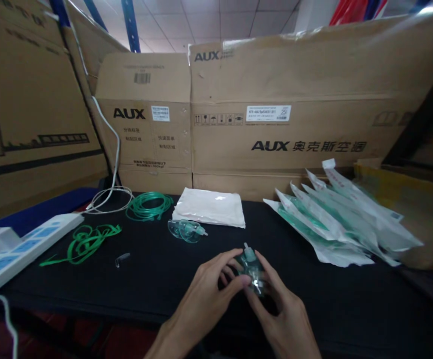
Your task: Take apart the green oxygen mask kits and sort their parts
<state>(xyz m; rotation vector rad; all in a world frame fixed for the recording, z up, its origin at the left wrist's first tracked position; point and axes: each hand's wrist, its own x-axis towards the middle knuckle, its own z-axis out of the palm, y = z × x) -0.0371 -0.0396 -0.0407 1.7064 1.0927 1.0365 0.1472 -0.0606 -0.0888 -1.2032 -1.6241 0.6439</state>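
Both my hands meet over the black table (156,279) near its front edge, around a clear plastic mask (251,267) with a white port on top. My left hand (211,291) pinches the mask's left side with thumb and fingers. My right hand (276,304) grips its right side. A second clear mask (186,230) lies farther back on the table, apart from both hands.
A coil of green tubing (149,205) and green elastic straps (85,243) lie at the left, with a small clear piece (122,258) nearby. A white bag (211,207) sits at the back. Several sealed packages (336,219) fan out at the right. A white power strip (22,249) lies far left. Cardboard boxes (276,99) stand behind.
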